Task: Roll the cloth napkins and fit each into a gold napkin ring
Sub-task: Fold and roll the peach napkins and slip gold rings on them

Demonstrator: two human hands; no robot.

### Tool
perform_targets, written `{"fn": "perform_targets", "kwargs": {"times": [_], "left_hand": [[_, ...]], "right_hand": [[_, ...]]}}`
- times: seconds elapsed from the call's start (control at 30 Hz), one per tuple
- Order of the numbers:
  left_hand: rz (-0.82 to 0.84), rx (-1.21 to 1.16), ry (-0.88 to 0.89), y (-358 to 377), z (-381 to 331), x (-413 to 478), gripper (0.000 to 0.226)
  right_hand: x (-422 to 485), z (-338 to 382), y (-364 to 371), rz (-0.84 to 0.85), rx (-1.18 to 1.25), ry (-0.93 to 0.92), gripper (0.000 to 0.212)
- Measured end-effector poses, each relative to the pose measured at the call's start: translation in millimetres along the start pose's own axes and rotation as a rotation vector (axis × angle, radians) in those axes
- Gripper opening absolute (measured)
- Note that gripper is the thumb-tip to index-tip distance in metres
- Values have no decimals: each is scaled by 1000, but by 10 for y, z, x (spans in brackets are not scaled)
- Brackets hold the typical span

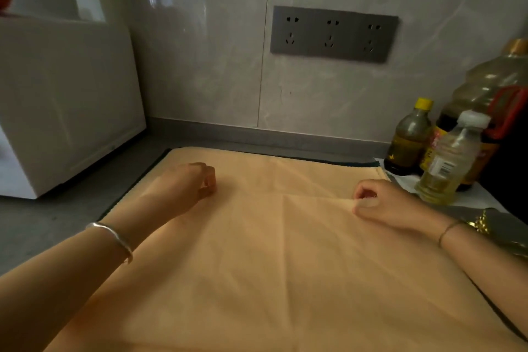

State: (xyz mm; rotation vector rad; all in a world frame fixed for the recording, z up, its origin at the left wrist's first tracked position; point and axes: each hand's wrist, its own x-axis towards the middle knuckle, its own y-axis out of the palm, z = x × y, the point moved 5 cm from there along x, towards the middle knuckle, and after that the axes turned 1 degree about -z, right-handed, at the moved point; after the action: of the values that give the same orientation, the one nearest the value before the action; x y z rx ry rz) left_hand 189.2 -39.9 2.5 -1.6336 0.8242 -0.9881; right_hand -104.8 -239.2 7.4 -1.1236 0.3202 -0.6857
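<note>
**Fingers [368, 204] of the right hand pinch the napkin, which is not yet rolled**

Fingers and thumb of the right hand [383, 206] are pressed together on a small raised fold of the peach-coloured cloth napkin [257, 251], near its right edge. On the left hand [188, 186] the fingers are curled inward and rest on the cloth near the far left corner. I cannot tell whether they hold any cloth or only lie on it.

The napkin lies open and nearly flat on the grey bench [57, 217], over a dark mat [134, 180] whose edge shows at the left and far sides. It has old fold creases but no roll at all. A glittering gold napkin ring [481, 223] lies on the bench just beside the right wrist, apart from the cloth.

I judge that this is the very first step: the cloth is being smoothed or taken up for the first fold. The next move calls for both hands to hold one edge evenly and turn it over tightly, so that the roll stays straight and thin enough for the ring.

A clear plastic bottle with a white cap [448, 166] stands near the right hand, and a wide sweep of that arm could knock it.
</note>
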Motion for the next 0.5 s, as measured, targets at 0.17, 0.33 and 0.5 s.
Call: {"fn": "perform_targets", "kwargs": {"times": [0.17,0.33,0.5], "left_hand": [[97,-25,-19,63,-93,-14,32],[116,-122,-5,82,-116,-110,24],[101,-241,6,-9,-190,-279,15]], "right_hand": [[24,-46,86,-45,-57,58,16],[-41,-32,170,-55,-113,101,12],[-287,-1,169,-41,54,49,15]]}}
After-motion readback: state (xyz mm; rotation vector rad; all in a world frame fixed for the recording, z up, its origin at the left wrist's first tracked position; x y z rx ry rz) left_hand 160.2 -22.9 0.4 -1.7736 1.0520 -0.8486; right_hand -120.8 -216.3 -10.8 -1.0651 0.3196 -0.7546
